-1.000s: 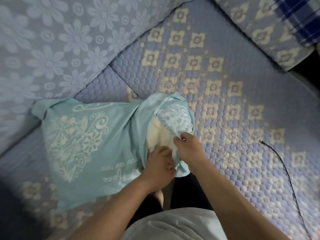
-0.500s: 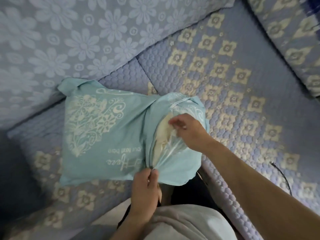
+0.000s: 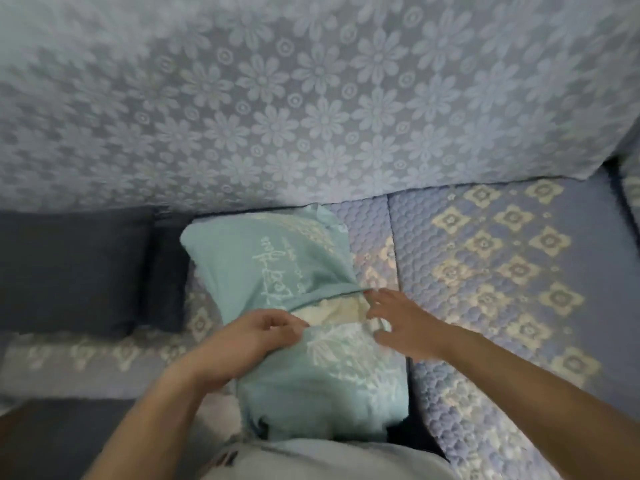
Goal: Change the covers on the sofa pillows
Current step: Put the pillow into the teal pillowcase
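A teal pillow cover (image 3: 270, 265) with white print lies on the sofa seat, one end against my lap and the other toward the backrest. Its opening runs across the middle, and the cream pillow insert (image 3: 332, 308) shows in the gap. My left hand (image 3: 256, 332) pinches the near edge of the opening at its left part. At the right end of the opening is my right hand (image 3: 398, 323), its fingers spread and touching the cover's edge there. The motion blur hides finer detail.
A dark grey cushion (image 3: 69, 271) lies on the seat to the left of the pillow. Behind stands the backrest under a floral lace throw (image 3: 311, 98). The quilted blue seat cover (image 3: 502, 271) stretches to the right. My light clothing (image 3: 311, 459) fills the bottom edge.
The pillow has been turned, so its opening now runs crosswise before me. My left hand moved up to the opening's edge. My right hand came out of the opening and spread its fingers.
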A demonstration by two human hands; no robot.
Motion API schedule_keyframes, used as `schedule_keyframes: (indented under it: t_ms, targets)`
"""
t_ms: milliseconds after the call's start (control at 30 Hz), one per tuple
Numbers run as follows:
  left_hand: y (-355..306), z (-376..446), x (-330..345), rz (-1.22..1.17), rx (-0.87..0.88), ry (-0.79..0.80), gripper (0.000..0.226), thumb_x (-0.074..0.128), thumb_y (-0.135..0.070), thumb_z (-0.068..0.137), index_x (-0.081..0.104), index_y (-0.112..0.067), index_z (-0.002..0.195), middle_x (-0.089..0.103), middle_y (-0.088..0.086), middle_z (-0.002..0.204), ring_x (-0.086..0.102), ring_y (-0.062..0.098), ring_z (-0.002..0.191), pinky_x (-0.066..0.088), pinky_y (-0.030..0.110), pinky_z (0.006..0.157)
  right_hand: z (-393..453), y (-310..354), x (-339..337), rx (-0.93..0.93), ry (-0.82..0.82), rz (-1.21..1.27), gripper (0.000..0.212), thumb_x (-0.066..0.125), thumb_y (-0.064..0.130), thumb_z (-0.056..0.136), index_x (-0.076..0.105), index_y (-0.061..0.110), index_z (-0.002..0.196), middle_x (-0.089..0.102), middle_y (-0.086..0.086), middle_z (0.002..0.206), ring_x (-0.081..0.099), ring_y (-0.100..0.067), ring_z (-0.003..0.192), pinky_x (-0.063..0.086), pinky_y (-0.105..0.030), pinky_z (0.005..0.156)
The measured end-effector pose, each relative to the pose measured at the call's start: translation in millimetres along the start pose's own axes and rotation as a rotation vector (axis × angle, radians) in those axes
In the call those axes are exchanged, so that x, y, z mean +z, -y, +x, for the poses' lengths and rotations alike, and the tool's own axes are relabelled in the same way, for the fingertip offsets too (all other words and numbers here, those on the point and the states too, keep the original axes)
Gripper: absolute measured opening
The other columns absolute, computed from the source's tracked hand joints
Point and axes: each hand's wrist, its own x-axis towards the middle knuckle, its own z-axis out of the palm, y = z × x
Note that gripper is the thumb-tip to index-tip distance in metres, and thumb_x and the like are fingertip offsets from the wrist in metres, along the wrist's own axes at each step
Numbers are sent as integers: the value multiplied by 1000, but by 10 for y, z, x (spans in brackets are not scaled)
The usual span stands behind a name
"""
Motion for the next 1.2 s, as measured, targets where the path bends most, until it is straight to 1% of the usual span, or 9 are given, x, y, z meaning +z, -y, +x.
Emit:
schedule_keyframes:
  t_ms: [100, 200, 333, 500, 633, 800, 900, 1000, 1200]
  targets:
    - [-12, -190, 80, 598, -163, -212, 33, 53, -52, 98, 67, -41, 126, 64, -18, 132, 60, 14, 121, 43, 28, 104, 184, 86, 110, 118, -81, 5, 62, 26, 54, 99, 22, 30, 156, 12, 6, 165, 7, -25, 153, 7, -42, 125]
    - [108, -124, 208, 979, -331, -76, 49, 35, -53, 104, 64, -21, 128, 60, 8, 140, 57, 29, 124, 43, 35, 102, 431, 403, 82, 149, -319, 19, 66, 23, 49, 95, 16, 21, 154, 22, -5, 159, 30, -35, 141, 31, -47, 115]
    - [121, -124, 313, 1020, -427, -83, 70, 30, -61, 103, 55, -6, 138, 54, 17, 144, 55, 34, 128, 42, 37, 102, 489, 831, -57, 60, -469, -44, 69, 51, 18, 91, 25, 20, 154, 33, -7, 151, 42, -34, 123, 42, -47, 102]
    - [355, -178, 513, 560, -90, -415, 33, 56, -49, 96, 66, -28, 120, 69, -8, 109, 63, 11, 98, 43, 26, 80, 302, 1015, 11, -259, -503, -263, 30, 52, 27, 86, 73, 21, 108, 65, -2, 116, 50, -28, 114, 42, -49, 104]
    - [427, -335, 487, 418, 129, -356, 17, 63, -40, 94, 60, -35, 78, 62, -28, 74, 56, -10, 73, 41, 20, 69, 139, 1440, -151, -344, 38, 382, 32, 43, 40, 97, 71, 26, 98, 70, 10, 96, 62, -10, 94, 50, -36, 92]
    - [518, -600, 251, 365, 185, -169, 14, 62, -48, 86, 64, -37, 79, 59, -17, 74, 53, 1, 73, 45, 34, 73, 172, 1600, -440, -88, 503, 605, 78, 19, 71, 99, 77, 20, 107, 74, 7, 106, 65, -7, 97, 45, -34, 108]
    - [468, -560, -23, 194, 284, -332, 10, 67, -33, 84, 70, -32, 74, 62, -16, 68, 53, -3, 68, 44, 31, 67, 204, 1657, -410, -54, 669, 637, 49, 44, 70, 94, 67, 31, 115, 69, 14, 117, 65, 2, 101, 45, -25, 104]
    - [155, -275, -114, 172, 394, -352, 9, 71, -20, 85, 73, -17, 77, 63, -12, 69, 53, -2, 69, 43, 25, 68, 354, 1582, -366, 98, 920, 617, 65, 79, 61, 73, 64, 30, 129, 67, 0, 131, 61, -18, 125, 46, -39, 109]
    - [208, 205, -487, 220, 349, -758, 12, 72, -24, 89, 76, -14, 83, 72, -3, 78, 58, 3, 70, 41, 24, 71, 668, 1553, -412, 93, 613, 1048, 45, 66, 41, 95, 65, 11, 128, 69, -13, 126, 64, -30, 120, 45, -49, 109]
